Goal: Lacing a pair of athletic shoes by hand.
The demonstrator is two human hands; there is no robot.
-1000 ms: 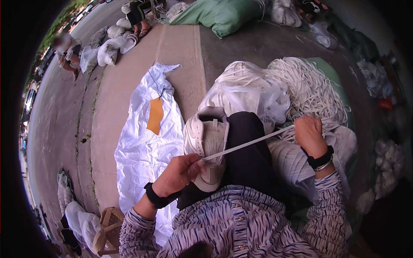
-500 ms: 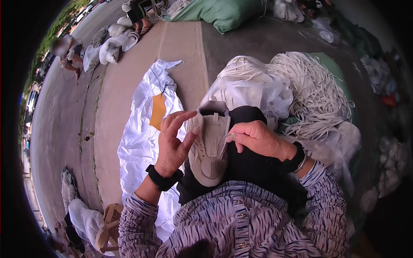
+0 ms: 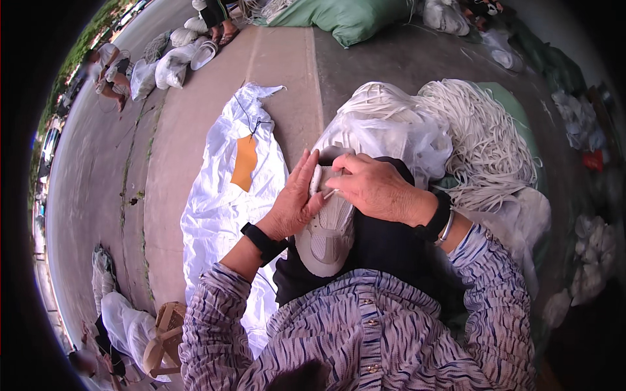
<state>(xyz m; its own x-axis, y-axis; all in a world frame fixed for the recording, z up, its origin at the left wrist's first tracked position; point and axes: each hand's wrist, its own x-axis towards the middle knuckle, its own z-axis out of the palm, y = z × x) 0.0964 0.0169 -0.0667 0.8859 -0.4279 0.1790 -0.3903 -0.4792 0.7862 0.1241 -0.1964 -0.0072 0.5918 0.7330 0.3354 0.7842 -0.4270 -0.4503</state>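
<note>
A beige-grey sneaker lies on my dark-trousered lap, its toe toward me and its opening away. My left hand rests along its left side, fingers stretched out and thumb over the upper. Over the tongue, my right hand has its thumb and forefinger pinched together. A thin, pale shoelace end shows at those fingertips. My right fingers hide part of the tongue and the right-hand eyelets.
A heap of white laces lies to the right, beside clear plastic bags. White sheeting with an orange patch spreads on the left. A woven stool stands lower left. Farther off are a green sack and a seated person.
My right hand has moved left and up, from beside the sneaker to over its tongue. My left hand has shifted right against the shoe, its fingers straightening.
</note>
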